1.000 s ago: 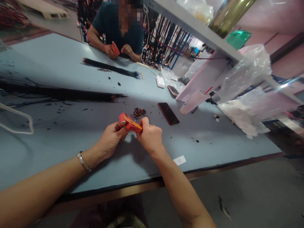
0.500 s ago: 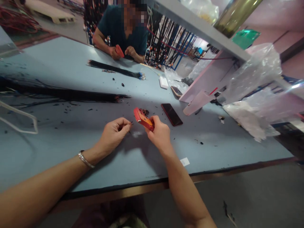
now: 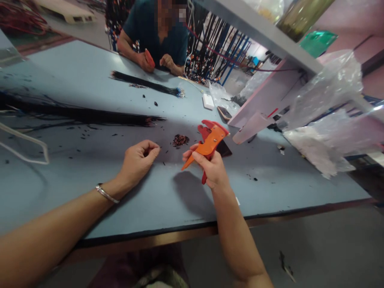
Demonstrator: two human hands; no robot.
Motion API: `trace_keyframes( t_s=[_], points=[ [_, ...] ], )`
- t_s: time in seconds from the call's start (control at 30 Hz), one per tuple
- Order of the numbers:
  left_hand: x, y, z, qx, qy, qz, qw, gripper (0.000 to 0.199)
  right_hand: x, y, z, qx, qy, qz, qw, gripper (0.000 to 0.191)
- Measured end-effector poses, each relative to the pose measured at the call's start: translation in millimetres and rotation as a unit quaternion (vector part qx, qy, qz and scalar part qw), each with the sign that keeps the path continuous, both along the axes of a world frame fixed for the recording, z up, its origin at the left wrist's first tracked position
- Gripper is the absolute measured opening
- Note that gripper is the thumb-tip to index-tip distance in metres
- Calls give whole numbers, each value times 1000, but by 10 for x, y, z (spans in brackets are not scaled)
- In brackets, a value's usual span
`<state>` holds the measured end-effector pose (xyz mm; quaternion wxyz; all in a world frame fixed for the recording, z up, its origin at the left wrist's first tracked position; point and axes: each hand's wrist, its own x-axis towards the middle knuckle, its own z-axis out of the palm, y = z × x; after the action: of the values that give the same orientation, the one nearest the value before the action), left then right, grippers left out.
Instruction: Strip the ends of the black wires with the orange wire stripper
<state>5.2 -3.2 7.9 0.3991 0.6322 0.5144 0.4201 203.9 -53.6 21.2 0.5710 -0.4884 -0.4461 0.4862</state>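
Observation:
My right hand [image 3: 213, 166] is wrapped round a red and orange wire stripper [image 3: 212, 140], whose jaws point up and away from me above the table. To its left, my left hand [image 3: 141, 160] is closed in a pinch near the tabletop; a tiny dark tip shows at the fingertips, too small to name. A small pile of dark and copper-coloured scraps [image 3: 181, 140] lies between and beyond the hands. Behind my left hand a long bundle of black wires [image 3: 90, 115] stretches in from the left.
A shorter wire bundle [image 3: 147, 84] lies farther back, before a person [image 3: 156, 40] holding a red tool. A dark phone [image 3: 224, 149] is partly behind my right hand. A white box [image 3: 207, 101], another phone [image 3: 224, 113], a shelf panel [image 3: 258, 94] and plastic bags [image 3: 324, 92] are at the right.
My right hand has moved right and turned the stripper, so its orange side and handles now show. My left hand has shifted slightly left and up, and the scrap pile is uncovered.

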Motion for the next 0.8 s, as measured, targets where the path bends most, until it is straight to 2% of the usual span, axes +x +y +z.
trace_keyframes(
  t_s=[0.13, 0.27, 0.4, 0.6, 0.73, 0.8],
  points=[
    [-1, -7, -2, -1, -13, -4, 1000, 20, 42, -31, 38, -72, 23, 42, 996, 28],
    [-6, -8, 0, 1, -12, -4, 1000, 19, 72, -55, 34, -93, 105, 92, 986, 26],
    [1, -6, 10, -3, -19, 0, 1000, 18, 108, -77, 5, -130, 147, 103, 975, 24],
    [6, -9, 29, -10, -2, 12, 1000, 19, 116, -137, 44, -6, 133, 32, 991, 35],
    [-2, 6, -5, -8, -2, 14, 1000, 19, 53, -160, -15, -64, 42, 59, 995, 26],
    [-6, 16, -24, -4, -7, 20, 1000, 19, 21, -168, -45, -47, 7, 53, 997, 26]
  ],
)
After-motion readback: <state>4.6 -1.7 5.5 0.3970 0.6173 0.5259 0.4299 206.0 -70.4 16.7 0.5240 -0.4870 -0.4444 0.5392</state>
